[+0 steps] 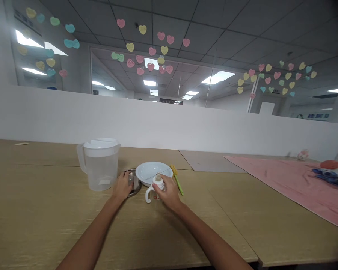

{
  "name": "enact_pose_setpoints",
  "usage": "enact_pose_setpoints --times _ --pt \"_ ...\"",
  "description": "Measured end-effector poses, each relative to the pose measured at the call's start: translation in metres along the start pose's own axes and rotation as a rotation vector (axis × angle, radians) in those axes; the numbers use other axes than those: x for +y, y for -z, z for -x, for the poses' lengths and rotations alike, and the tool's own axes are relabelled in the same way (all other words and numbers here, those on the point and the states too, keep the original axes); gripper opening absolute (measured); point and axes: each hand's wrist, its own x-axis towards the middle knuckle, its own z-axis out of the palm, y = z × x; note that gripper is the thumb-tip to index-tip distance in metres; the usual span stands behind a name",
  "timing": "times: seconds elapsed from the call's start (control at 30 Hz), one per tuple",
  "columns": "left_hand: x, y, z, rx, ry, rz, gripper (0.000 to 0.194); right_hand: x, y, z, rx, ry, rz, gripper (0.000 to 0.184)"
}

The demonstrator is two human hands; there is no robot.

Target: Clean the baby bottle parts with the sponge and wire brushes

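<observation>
My right hand [169, 193] is wrapped round a small baby bottle [157, 184] with white handles, standing upright on the wooden table [45, 210]. My left hand [122, 186] grips a small metallic object [131, 178] over a dark round metal dish [135, 187]; what the object is I cannot make out. Just behind both hands lies a white plate [152, 171]. A yellow-green brush [177, 180] lies to the right of the plate.
A clear plastic pitcher [100, 165] with a white lid stands left of my left hand. A pink cloth [293, 183] covers the table's right side, with toys [334, 172] on it. A white partition wall [169, 120] runs along the far edge.
</observation>
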Motion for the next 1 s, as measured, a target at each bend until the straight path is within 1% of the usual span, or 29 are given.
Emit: enact_pose_setpoints --times 0.03,0.07,0.17,0.23,0.27,0.33,0.37,0.43,0.53,0.6,0.67,0.77,0.83,1.0 --pt "0.000 0.000 0.000 0.003 0.013 0.012 0.038 0.000 0.000 0.000 -0.008 0.000 0.000 0.038" --pt "-0.001 0.000 0.000 0.037 0.021 0.026 0.038 0.000 0.000 0.000 -0.015 0.003 -0.002 0.038" --pt "0.000 0.002 -0.001 0.245 0.017 0.117 0.039 0.001 0.000 0.000 -0.017 0.015 -0.001 0.038" --pt "0.003 0.004 -0.002 0.383 -0.056 0.216 0.042 0.001 -0.001 0.001 -0.007 0.019 0.004 0.038" --pt "0.006 0.005 -0.002 0.430 -0.118 0.263 0.042 0.002 -0.001 0.001 -0.005 0.020 0.005 0.038" --pt "0.013 0.006 0.000 0.483 -0.252 0.329 0.041 0.002 -0.001 0.001 -0.006 0.020 0.000 0.039" --pt "0.018 0.006 0.002 0.494 -0.305 0.352 0.040 0.001 -0.001 0.001 -0.007 0.020 -0.004 0.039" --pt "0.028 0.005 0.008 0.489 -0.370 0.397 0.041 0.001 -0.001 0.001 -0.004 0.017 -0.007 0.040" --pt "0.042 0.003 0.017 0.404 -0.435 0.459 0.037 0.000 0.000 0.001 -0.010 0.015 -0.007 0.039" --pt "0.048 0.002 0.021 0.340 -0.437 0.499 0.033 -0.001 0.001 0.002 -0.009 0.014 -0.005 0.037" --pt "0.050 0.003 0.023 0.299 -0.413 0.523 0.029 -0.001 0.001 0.001 -0.006 0.018 0.000 0.036" --pt "0.051 0.006 0.024 0.331 -0.406 0.539 0.025 -0.001 0.000 0.001 -0.009 0.028 0.008 0.039" --pt "0.053 0.008 0.025 0.373 -0.431 0.563 0.024 -0.001 0.000 0.001 -0.007 0.024 0.007 0.041" --pt "0.061 0.009 0.028 0.436 -0.502 0.622 0.024 -0.003 0.001 0.002 0.002 0.011 -0.009 0.048"
